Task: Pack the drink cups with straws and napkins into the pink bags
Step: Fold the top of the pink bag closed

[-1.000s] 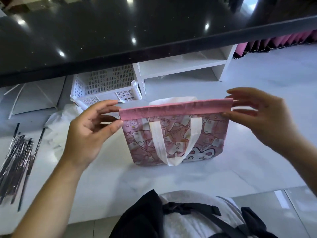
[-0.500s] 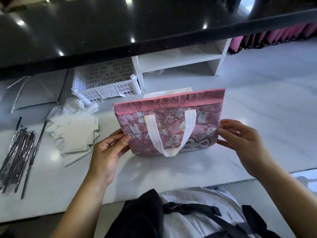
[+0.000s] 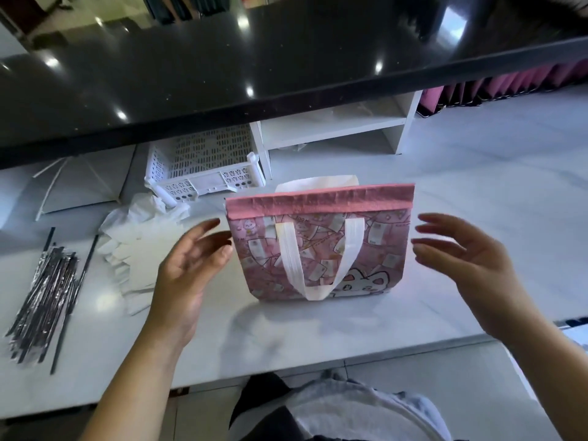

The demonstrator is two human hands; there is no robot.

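Note:
A pink printed bag [image 3: 321,246] with white handles stands upright on the white counter [image 3: 318,332], its top folded shut along a pink band. My left hand [image 3: 187,268] hovers just off the bag's left side, fingers spread, holding nothing. My right hand [image 3: 464,262] is a little off the bag's right side, also spread and empty. A pile of white napkins [image 3: 136,249] lies left of the bag. A bundle of wrapped straws [image 3: 47,294] lies at the far left. No drink cup shows; the bag's inside is hidden.
A white perforated basket [image 3: 203,167] and a white open shelf unit [image 3: 337,125] stand behind the bag under a black glossy upper counter [image 3: 254,65]. More pink bags [image 3: 509,87] stand in a row at the back right. The counter's front edge runs just before my body.
Both hands slid down from the folded top band to the bag's lower sides, then came off it. The bag now stands on its own.

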